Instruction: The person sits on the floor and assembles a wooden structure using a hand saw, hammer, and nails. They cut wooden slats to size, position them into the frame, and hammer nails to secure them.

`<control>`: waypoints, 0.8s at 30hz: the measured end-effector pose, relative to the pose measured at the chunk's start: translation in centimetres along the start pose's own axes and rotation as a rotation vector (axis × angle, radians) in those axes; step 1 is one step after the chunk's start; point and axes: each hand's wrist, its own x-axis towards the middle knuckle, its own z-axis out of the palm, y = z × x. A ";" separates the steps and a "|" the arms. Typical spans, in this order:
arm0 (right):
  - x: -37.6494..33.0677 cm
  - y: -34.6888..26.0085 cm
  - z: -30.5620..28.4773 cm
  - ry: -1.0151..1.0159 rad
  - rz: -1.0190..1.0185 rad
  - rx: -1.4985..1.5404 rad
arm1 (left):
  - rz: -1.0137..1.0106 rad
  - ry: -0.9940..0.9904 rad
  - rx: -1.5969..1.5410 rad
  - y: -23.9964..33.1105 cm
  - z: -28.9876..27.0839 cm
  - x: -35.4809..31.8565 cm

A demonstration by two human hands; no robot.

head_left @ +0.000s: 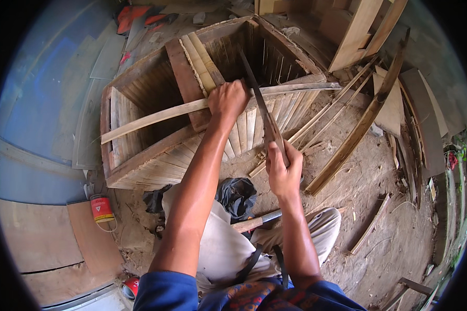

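My left hand (228, 99) is closed round a long split-bamboo strip (161, 115), pressing it down on the edge of a wooden box frame (140, 168). The strip lies across the box, its ends reaching past my fist on both sides. In my right hand (285, 171) is a machete (259, 98), gripped near its lower end. Its long dark blade points up and away, crossing over the strip just right of my left fist. The box is open on top and lined with narrow slats; a crossboard (184, 78) spans it.
A wooden-handled tool (249, 224) lies by my legs beside a black bag (237, 197). Long bamboo pieces (347, 150) rest on the dirt floor at right. A red can (102, 208) stands at left near loose boards (39, 233). A wooden frame (366, 33) leans at the back.
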 end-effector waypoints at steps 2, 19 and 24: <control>0.3 0.0 0.1 0.012 0.042 -0.053 | -0.004 0.000 0.002 -0.1 0.1 0.1; 1.3 0.5 -0.2 0.028 -0.081 -0.144 | 0.020 0.136 -0.032 0.1 1.6 0.4; -1.7 1.5 -1.7 -0.013 0.016 0.034 | -0.037 0.072 -0.021 0.4 1.3 0.7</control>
